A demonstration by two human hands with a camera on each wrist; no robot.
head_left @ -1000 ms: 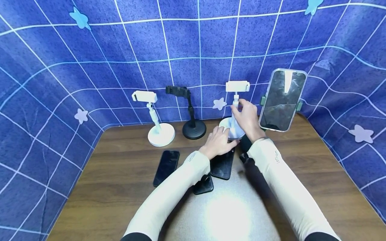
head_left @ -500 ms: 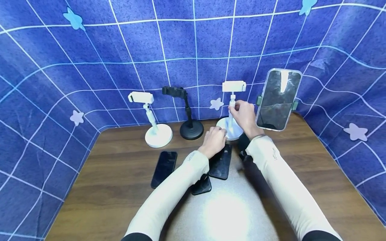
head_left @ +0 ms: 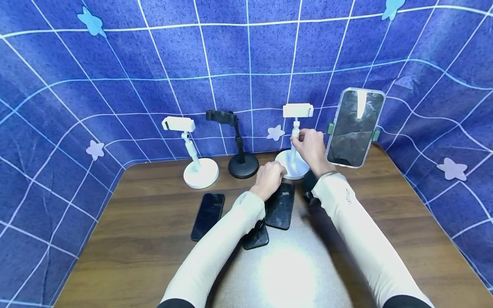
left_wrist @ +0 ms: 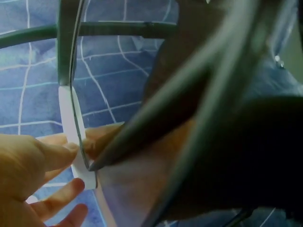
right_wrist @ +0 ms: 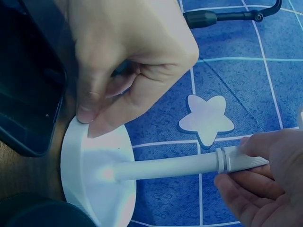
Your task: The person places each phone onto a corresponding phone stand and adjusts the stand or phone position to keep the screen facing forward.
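A white phone stand stands upright at the back right, on a round base. My left hand pinches the near rim of that base between thumb and index finger, seen closely in the right wrist view. Around the ridged sleeve of the pole, my right hand curls its thumb and fingers. The left wrist view has fingers against a white bar; blurred dark shapes hide much there, and what the bar belongs to I cannot tell.
Left of the hands stand another white phone stand and a black one. A mounted phone rises right of my right hand. Phones lie on the wooden table: one at left, one by my left wrist, another partly under the sleeve.
My left hand's spread fingers and thumb have drawn together into a pinch on the base rim. The right hand keeps its grip on the pole. The head view has shifted slightly.
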